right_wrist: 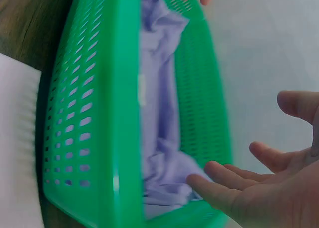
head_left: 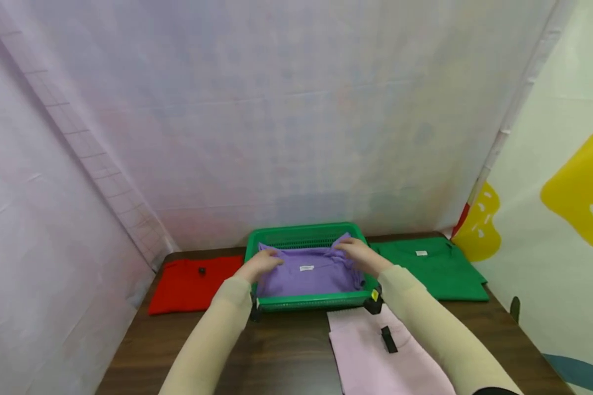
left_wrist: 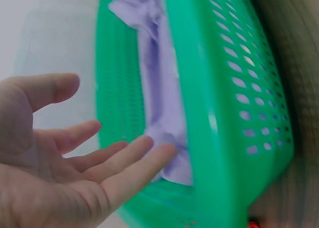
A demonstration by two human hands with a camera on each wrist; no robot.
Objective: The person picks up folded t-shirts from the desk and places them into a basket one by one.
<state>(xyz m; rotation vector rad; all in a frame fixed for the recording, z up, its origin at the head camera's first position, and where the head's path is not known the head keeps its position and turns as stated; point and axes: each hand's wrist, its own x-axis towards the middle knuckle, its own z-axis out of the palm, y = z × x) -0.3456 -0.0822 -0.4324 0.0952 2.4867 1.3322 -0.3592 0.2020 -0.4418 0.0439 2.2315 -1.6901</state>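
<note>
A purple shirt (head_left: 306,277) with a white neck label lies inside a green plastic basket (head_left: 316,300), its upper corners raised and rumpled. My left hand (head_left: 261,264) hovers over the shirt's left side; in the left wrist view its fingers are spread and relaxed, with nothing held. Over the right side is my right hand (head_left: 361,255), near the bunched corner. The right wrist view shows that hand (right_wrist: 269,173) with loosely extended fingers, holding nothing; whether the fingertips touch the cloth I cannot tell.
A folded red shirt (head_left: 190,291) lies left of the basket, a folded green shirt (head_left: 430,274) to its right. In front lies a folded pink garment (head_left: 375,367), partly under my right forearm. All rest on a dark wooden table (head_left: 277,356), with hanging white cloth (head_left: 296,137) behind.
</note>
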